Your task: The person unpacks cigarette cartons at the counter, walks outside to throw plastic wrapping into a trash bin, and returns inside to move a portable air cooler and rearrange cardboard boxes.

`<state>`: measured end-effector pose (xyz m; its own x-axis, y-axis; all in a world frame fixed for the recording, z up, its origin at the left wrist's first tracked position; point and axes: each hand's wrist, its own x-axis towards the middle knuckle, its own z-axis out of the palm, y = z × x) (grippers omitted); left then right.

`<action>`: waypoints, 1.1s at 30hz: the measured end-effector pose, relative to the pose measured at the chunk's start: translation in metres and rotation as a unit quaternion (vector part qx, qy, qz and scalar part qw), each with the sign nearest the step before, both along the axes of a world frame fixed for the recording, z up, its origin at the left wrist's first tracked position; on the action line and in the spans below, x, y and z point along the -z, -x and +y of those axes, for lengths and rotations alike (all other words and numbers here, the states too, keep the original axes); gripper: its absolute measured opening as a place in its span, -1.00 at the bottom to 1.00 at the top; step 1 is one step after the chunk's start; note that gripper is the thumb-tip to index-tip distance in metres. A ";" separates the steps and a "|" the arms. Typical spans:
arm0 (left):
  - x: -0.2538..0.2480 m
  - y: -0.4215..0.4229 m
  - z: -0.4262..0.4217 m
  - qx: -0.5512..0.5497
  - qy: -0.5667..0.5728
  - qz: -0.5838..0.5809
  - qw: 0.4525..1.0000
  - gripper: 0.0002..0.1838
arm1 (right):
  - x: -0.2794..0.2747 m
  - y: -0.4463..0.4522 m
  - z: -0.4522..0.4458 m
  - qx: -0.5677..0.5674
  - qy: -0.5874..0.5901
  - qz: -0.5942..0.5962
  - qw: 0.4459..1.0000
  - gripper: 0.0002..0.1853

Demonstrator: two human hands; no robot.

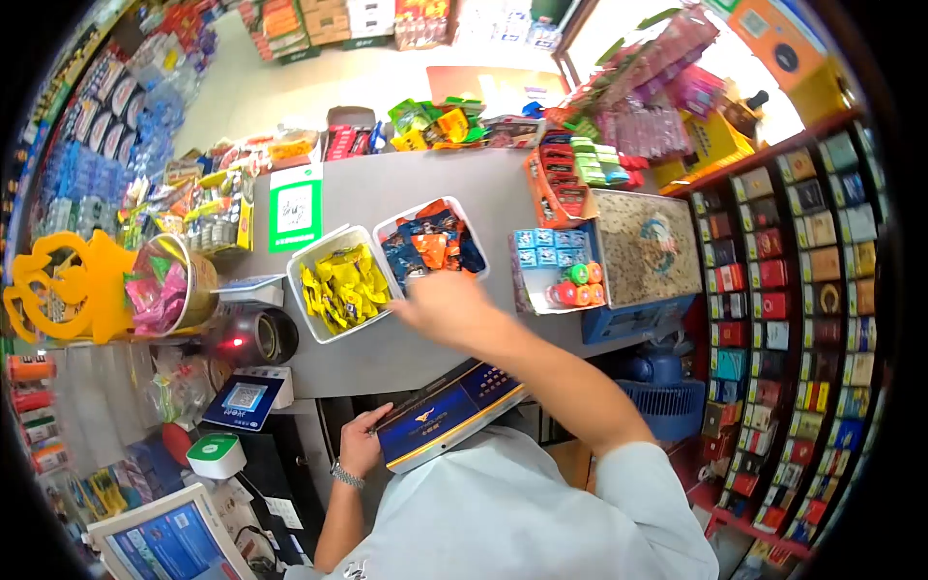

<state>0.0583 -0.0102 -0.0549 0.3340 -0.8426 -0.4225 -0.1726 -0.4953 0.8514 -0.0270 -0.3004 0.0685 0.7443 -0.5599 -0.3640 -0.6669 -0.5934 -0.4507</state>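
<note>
My left hand is closed on the left end of a long dark blue box, which lies tilted against my body at the counter's near edge. Over the two white tubs, my right hand is smeared by motion, so its fingers cannot be made out. It is nearest the front of the tub with dark blue and orange packets. Beside that tub, to the left, stands the tub of yellow packets.
A green QR sign lies on the grey counter. Small blue boxes and bottles fill a tray at right, beside a stone-patterned block. A scanner, blue QR stand and screen stand at left.
</note>
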 end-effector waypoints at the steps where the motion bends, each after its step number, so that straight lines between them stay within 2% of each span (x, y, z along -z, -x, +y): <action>1: 0.007 0.001 0.006 -0.007 0.014 -0.019 1.000 -0.62 | 0.020 -0.024 0.006 -0.008 0.013 0.033 0.999 -0.57; 2: 0.008 0.002 0.010 0.016 0.030 -0.014 0.999 -0.62 | 0.037 -0.042 0.008 -0.010 0.035 0.049 0.998 -0.64; 3: 0.008 0.004 0.013 -0.012 0.029 -0.013 0.999 -0.63 | 0.070 -0.050 0.013 -0.051 0.165 0.033 0.984 -0.72; 4: 0.011 0.005 0.020 -0.036 0.025 -0.010 0.999 -0.63 | 0.070 -0.058 0.012 -0.032 0.141 0.030 0.989 -0.76; 5: 0.031 0.007 0.035 -0.091 0.048 0.065 0.993 -0.63 | 0.086 -0.073 0.009 0.046 0.084 0.041 0.995 -0.76; 6: 0.049 0.010 0.043 -0.148 0.063 0.140 0.977 -0.63 | 0.066 -0.071 0.013 0.052 0.073 0.028 0.996 -0.76; 8: 0.023 0.010 0.042 -0.110 0.063 0.117 0.985 -0.62 | 0.067 -0.074 0.021 0.058 0.090 -0.022 0.994 -0.77; 11: 0.023 0.006 0.048 -0.142 0.053 0.135 0.979 -0.60 | 0.027 -0.064 0.030 0.055 0.100 -0.058 0.992 -0.77; 15: 0.032 -0.001 0.050 -0.141 0.067 0.141 0.978 -0.59 | -0.056 0.005 0.025 0.058 0.114 -0.060 0.990 -0.70; 17: 0.028 -0.001 0.045 -0.141 0.083 0.170 0.972 -0.60 | -0.087 0.050 0.009 0.095 0.108 -0.025 0.989 -0.60; 20: 0.026 0.000 0.037 -0.117 0.083 0.137 0.980 -0.61 | -0.131 0.122 -0.012 0.162 0.146 -0.005 0.976 -0.31; 21: 0.021 0.001 0.031 -0.125 0.084 0.135 0.979 -0.61 | -0.125 0.149 -0.028 0.198 0.152 -0.010 0.968 -0.28; 22: 0.013 0.003 0.024 -0.127 0.089 0.131 0.979 -0.61 | -0.122 0.178 -0.041 0.205 0.172 -0.041 0.963 -0.32; 23: 0.008 0.005 0.026 -0.135 0.092 0.125 0.979 -0.62 | -0.132 0.198 -0.050 0.234 0.182 -0.011 0.955 -0.41; 25: 0.037 0.003 0.033 -0.190 0.089 0.187 0.960 -0.62 | -0.122 0.246 -0.085 0.282 0.184 0.005 0.942 -0.23; 26: 0.036 0.006 0.032 -0.231 0.085 0.221 0.944 -0.63 | -0.106 0.279 -0.108 0.280 0.173 0.003 0.944 -0.52; 28: -0.018 0.011 0.014 -0.280 0.080 0.344 0.893 -0.64 | -0.080 0.329 -0.145 0.304 0.211 0.051 0.928 -0.55; 29: -0.022 0.018 0.019 -0.265 0.122 0.264 0.920 -0.67 | -0.068 0.344 -0.156 0.299 0.243 0.048 0.922 -0.52; 30: -0.021 0.026 0.030 -0.241 0.154 0.177 0.942 -0.68 | -0.056 0.358 -0.172 0.309 0.210 0.068 0.925 -0.47; 31: 0.010 0.028 0.043 -0.300 0.120 0.251 0.913 -0.68 | -0.046 0.377 -0.179 0.267 0.265 0.102 0.921 -0.43; 32: 0.036 0.028 0.053 -0.350 0.092 0.326 0.873 -0.67 | -0.025 0.401 -0.198 0.260 0.252 0.148 0.920 -0.39; 33: 0.000 0.039 0.039 -0.406 0.080 0.406 0.815 -0.69 | -0.020 0.411 -0.200 0.239 0.256 0.169 0.921 -0.37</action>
